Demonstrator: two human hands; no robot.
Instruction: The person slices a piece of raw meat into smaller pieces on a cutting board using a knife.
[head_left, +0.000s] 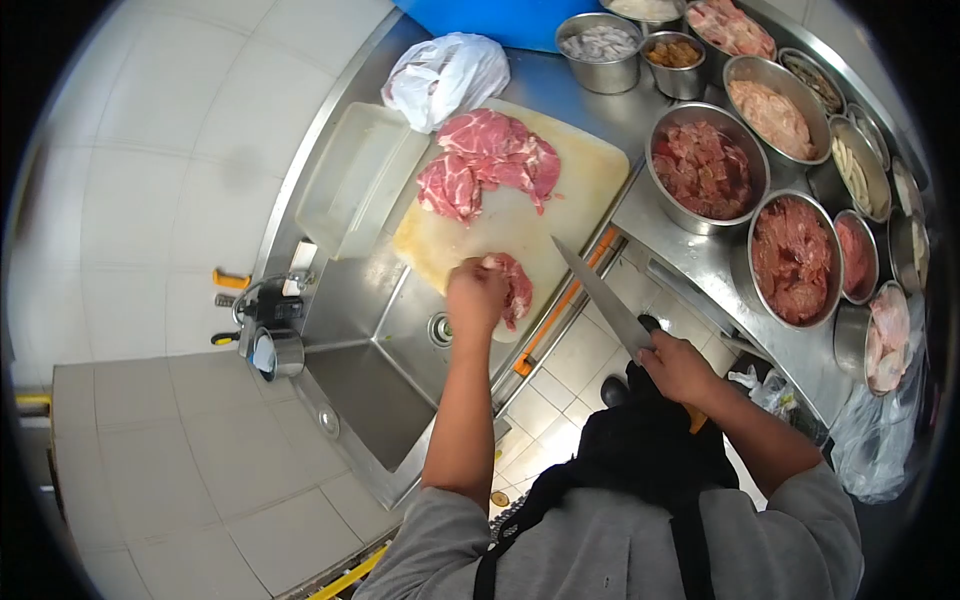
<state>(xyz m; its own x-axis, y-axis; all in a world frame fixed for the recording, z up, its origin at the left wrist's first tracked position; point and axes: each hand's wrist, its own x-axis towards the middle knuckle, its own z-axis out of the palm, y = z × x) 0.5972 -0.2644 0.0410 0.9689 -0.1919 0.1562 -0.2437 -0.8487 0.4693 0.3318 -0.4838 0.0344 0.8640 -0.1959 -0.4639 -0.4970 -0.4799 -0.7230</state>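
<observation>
My left hand [476, 296] is closed on the edge of a small piece of raw meat [516, 291] near the front of the cutting board [585, 160]. In my right hand [682, 372] is a long knife [606, 304], gripped by its handle. Its blade points up and left, the tip close to the board's right edge and apart from the meat. Larger slabs of marbled raw meat [487, 160] lie farther back on the same board. My left fingertips are partly hidden by the hand itself.
A clear plastic tray [325, 205] and a white plastic bag [445, 75] border the board. Below the board is a steel sink [385, 405]. Steel bowls of cut meat [705, 170] crowd the right counter, and a metal cup [283, 354] stands left of the sink.
</observation>
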